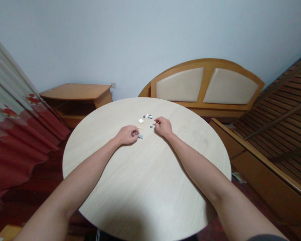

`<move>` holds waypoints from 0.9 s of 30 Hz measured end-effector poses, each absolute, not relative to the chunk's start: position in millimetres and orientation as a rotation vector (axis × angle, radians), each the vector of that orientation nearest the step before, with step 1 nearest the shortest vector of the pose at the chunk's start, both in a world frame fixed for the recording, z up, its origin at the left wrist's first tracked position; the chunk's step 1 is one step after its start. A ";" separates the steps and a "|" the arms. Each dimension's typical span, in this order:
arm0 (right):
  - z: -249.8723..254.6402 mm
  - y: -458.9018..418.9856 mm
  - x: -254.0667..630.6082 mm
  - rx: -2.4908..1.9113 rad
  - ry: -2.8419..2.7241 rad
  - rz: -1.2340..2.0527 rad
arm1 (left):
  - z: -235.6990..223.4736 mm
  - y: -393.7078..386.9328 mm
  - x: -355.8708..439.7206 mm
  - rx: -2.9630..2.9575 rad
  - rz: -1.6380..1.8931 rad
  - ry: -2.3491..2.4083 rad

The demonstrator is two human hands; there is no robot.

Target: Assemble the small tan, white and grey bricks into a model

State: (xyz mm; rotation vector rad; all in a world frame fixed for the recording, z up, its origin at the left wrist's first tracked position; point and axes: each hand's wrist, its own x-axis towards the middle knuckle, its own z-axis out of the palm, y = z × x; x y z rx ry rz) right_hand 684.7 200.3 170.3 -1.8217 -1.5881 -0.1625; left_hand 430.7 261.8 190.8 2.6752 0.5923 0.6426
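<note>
Several small flat pieces lie in a loose group near the far side of a round pale wood-grain table [145, 174]. My left hand [127, 135] rests curled on the tabletop, its fingertips close to a small grey-blue piece [140, 136]. Just beyond those fingers are small beige pieces [139, 127]. My right hand [163, 127] has its fingertips pinched together, near a small dark piece [151, 126]. A tiny reddish speck [158, 122] shows at those fingertips. Farther off are a small white piece [141, 121] and small black-and-white pieces [147, 116].
Behind the table stand a wooden bedside cabinet [76, 92] and a padded wooden headboard [205, 83]. A slatted wooden bed frame [273, 127] runs along the right. A red-and-white curtain [20, 124] hangs on the left.
</note>
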 end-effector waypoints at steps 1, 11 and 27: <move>170.5 200.2 683.8 -1.838 -1.594 -0.157 | 190.7 262.2 430.4 2.677 0.635 0.603; 171.7 199.9 684.2 -1.959 -1.609 -0.121 | 195.4 260.6 428.0 2.774 0.694 0.457; 157.6 219.3 692.9 -1.906 -1.976 -0.066 | 197.5 254.5 430.5 2.751 0.535 0.223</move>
